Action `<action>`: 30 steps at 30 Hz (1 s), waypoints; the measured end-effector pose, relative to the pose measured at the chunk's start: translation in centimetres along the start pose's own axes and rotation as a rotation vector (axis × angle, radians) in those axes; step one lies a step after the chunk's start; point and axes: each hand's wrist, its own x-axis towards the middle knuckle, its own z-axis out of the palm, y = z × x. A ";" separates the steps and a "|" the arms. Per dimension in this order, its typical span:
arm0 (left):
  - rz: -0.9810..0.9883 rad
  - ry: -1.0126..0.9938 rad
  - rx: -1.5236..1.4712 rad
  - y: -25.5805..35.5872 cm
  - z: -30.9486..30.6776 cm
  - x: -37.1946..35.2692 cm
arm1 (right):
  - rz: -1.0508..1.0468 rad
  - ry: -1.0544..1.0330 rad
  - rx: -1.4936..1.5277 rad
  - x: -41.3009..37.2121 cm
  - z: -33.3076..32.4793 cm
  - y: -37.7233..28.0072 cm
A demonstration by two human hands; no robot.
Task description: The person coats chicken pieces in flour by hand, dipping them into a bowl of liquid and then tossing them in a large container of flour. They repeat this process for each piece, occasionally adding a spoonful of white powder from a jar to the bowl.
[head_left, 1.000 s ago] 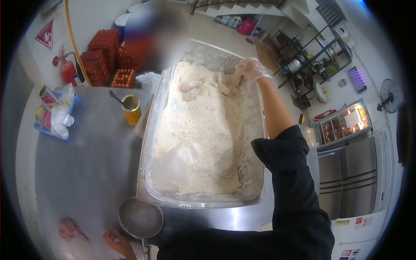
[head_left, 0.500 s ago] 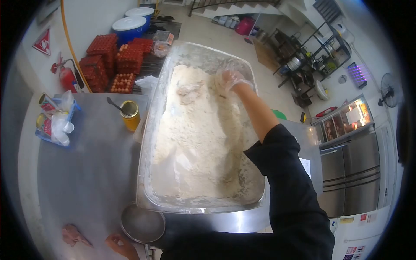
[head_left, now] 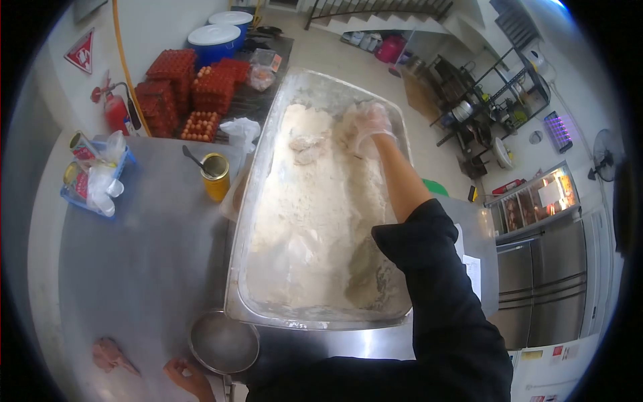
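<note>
A deep metal tub (head_left: 236, 281) holds a bed of white flour (head_left: 311, 221). My right hand (head_left: 374, 122), in a clear plastic glove, is down in the flour at the tub's far right corner; its fingers are mostly hidden. Left of it, a flour-coated piece of meat (head_left: 307, 150), perhaps chicken, lies on the flour. My left hand (head_left: 189, 378) is at the bottom edge, bare, fingers loosely curled and seemingly holding nothing. Close to it are a round metal bowl or sieve (head_left: 224, 343) and a raw piece of chicken (head_left: 112, 355) on the steel table (head_left: 154, 261).
A yellow tin (head_left: 216, 177) with a dark-handled utensil stands left of the tub. Farther left is a blue basket (head_left: 100, 175) with tins and plastic bags. Stacked egg trays (head_left: 201, 126) and blue barrels (head_left: 216, 45) stand behind. Papers (head_left: 471, 275) lie right of my sleeve.
The view has shifted slightly, so the tub appears a little farther right. My right hand stays in the far right corner, turned a little. My left hand remains by the bowl.
</note>
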 end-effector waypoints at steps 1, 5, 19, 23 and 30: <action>-0.004 0.002 0.000 0.0 0.2 0.0 | -0.037 0.071 0.058 0.5 -0.2 0.0; -0.015 0.001 -0.033 0.9 0.4 0.3 | -0.240 -0.055 0.404 1.9 0.4 -0.5; -0.069 0.030 -0.054 -0.2 -0.5 -0.9 | -0.614 -0.258 0.295 -5.3 4.7 -3.4; -0.137 0.055 -0.096 -0.2 0.2 -1.4 | -0.331 -0.136 0.260 -8.0 6.2 -5.2; -0.171 0.060 -0.134 0.2 0.0 -1.2 | -0.263 0.274 0.057 -7.9 10.0 -5.9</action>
